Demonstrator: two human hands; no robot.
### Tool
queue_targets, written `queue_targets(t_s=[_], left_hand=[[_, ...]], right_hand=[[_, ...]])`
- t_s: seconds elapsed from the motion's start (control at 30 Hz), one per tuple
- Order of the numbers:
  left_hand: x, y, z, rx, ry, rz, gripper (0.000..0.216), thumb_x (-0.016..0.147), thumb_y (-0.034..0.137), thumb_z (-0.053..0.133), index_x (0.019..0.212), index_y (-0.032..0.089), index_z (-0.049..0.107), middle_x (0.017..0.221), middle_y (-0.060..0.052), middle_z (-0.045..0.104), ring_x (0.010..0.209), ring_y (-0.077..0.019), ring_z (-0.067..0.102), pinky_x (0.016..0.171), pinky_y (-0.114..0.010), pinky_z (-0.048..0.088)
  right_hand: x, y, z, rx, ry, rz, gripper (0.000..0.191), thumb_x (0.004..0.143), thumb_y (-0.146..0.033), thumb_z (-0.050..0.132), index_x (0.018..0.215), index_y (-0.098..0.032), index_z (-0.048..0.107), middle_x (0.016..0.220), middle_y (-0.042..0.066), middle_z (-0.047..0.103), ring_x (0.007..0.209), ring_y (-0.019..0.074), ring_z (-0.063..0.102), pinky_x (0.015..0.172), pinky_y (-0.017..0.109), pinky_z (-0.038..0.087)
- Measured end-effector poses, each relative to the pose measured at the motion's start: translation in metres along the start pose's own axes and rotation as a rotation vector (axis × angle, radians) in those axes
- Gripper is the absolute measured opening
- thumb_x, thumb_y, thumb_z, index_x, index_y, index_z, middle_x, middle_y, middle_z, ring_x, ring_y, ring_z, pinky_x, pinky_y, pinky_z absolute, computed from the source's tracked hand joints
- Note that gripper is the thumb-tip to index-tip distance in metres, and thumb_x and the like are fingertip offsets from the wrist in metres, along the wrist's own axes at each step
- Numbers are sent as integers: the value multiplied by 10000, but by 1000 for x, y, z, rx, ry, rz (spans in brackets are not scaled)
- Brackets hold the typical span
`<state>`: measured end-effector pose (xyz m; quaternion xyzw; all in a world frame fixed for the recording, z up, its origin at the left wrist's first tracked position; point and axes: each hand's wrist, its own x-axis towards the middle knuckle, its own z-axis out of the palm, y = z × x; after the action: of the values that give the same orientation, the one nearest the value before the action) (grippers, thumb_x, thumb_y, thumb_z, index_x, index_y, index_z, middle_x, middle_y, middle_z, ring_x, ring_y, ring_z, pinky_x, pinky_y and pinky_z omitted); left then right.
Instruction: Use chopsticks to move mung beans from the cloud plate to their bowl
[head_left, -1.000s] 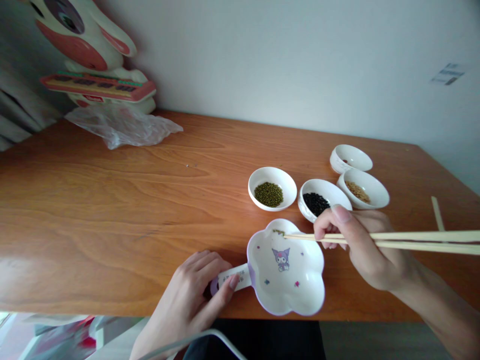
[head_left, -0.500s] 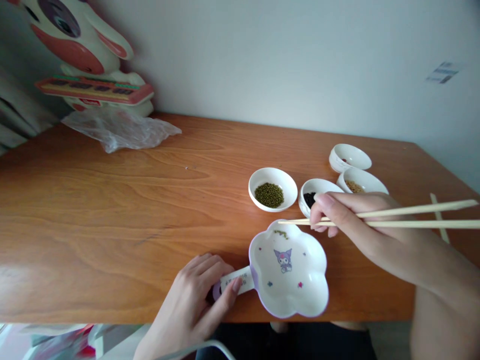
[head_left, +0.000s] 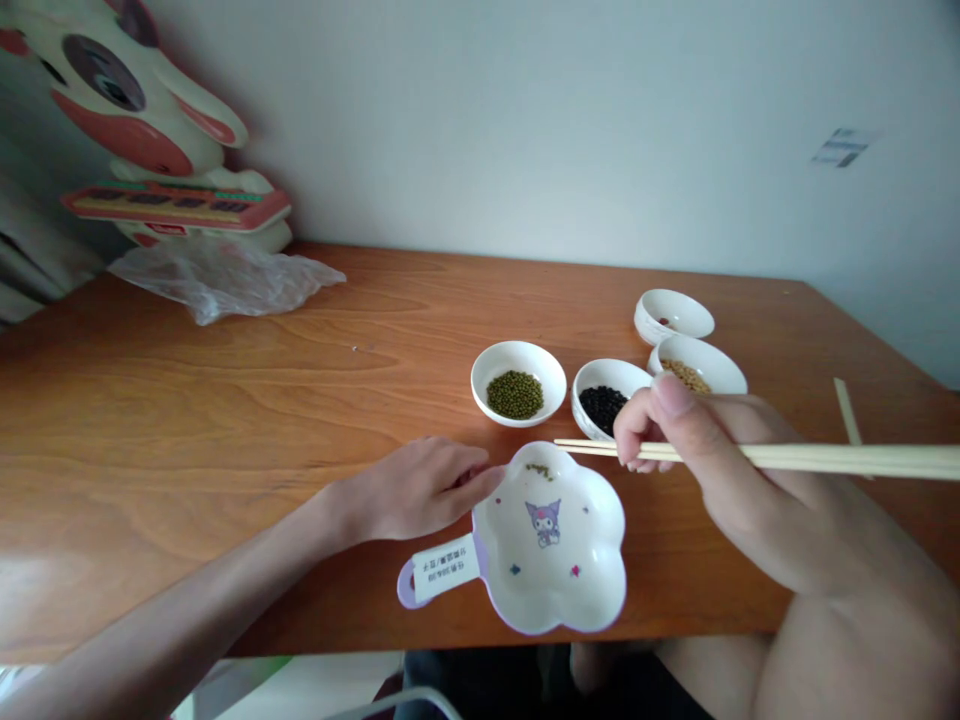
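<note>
A white flower-shaped dish (head_left: 577,590) with a purple handle and a cartoon print sits at the table's near edge; a few green beans lie at its far rim. My left hand (head_left: 420,488) rests on the table with its fingertips against the dish's left rim, fingers loosely curled, holding nothing. My right hand (head_left: 697,450) is closed on a pair of wooden chopsticks (head_left: 825,458), whose tips hover above the dish's far right rim. Behind stand a small white bowl of green beans (head_left: 517,383), a bowl of black beans (head_left: 604,393) and a bowl of tan grains (head_left: 697,365).
A fourth small white bowl (head_left: 673,314) stands farther back. A single loose chopstick (head_left: 847,412) lies at the right of the wooden table (head_left: 225,400). A crumpled clear plastic bag (head_left: 217,278) and a cartoon figure (head_left: 150,130) are at the back left by the wall.
My left hand left the dish's handle and moved up to the dish's left rim. The chopsticks lifted off the dish and closed together near its far right rim.
</note>
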<state>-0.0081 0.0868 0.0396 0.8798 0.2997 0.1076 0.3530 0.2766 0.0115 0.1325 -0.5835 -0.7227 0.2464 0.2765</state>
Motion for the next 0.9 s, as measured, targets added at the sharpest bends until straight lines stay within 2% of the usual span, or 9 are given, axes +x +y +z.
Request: queue_targets(t_s=[0.1,0.27,0.47,0.6,0.77,0.9], left_hand=[[22,-12,4,88,-75,143,503,1130,471,410,769,191,621,675,2,622,573,-122,542,572,-272,357],[23,-27,15,103,-15,298,475,1138,339,369,721,195,545,661,-1,575,580,-125,507,595,-296,363],[20,-34,19,113,-5,318,459,1137,330,347,762,199,576,702,-11,609,595,-133,533,606,-288,391],[20,-34,20,107,4,323,454,1135,338,363,766,199,590,701,-10,616,594,-132,541,594,-288,387],[19,-33,20,90,15,318,435,1130,324,397,760,197,587,695,-7,623,595,-130,549,593,-289,380],[19,-33,20,106,-4,303,440,1134,337,389,754,198,560,700,-9,627,609,-134,559,605,-291,380]], right_hand=[[-10,7,1,-6,-9,-12,479,1134,-511,346,847,-263,639,825,30,718,819,232,683,757,358,507],[-31,17,9,28,-68,-8,457,1130,-486,335,861,-259,627,839,40,728,817,239,705,678,344,513],[-26,13,15,49,-172,-15,388,1128,-394,366,818,-248,549,723,7,613,659,187,619,615,321,470],[-12,5,14,2,-180,-79,334,1117,-330,417,817,-250,542,718,0,614,657,180,614,629,315,466],[4,-4,14,-1,-272,-57,387,1121,-368,382,785,-254,536,679,6,593,595,181,554,563,324,429],[10,-3,17,-15,-273,-72,399,1128,-379,346,793,-257,526,675,-3,574,577,175,528,552,328,411]])
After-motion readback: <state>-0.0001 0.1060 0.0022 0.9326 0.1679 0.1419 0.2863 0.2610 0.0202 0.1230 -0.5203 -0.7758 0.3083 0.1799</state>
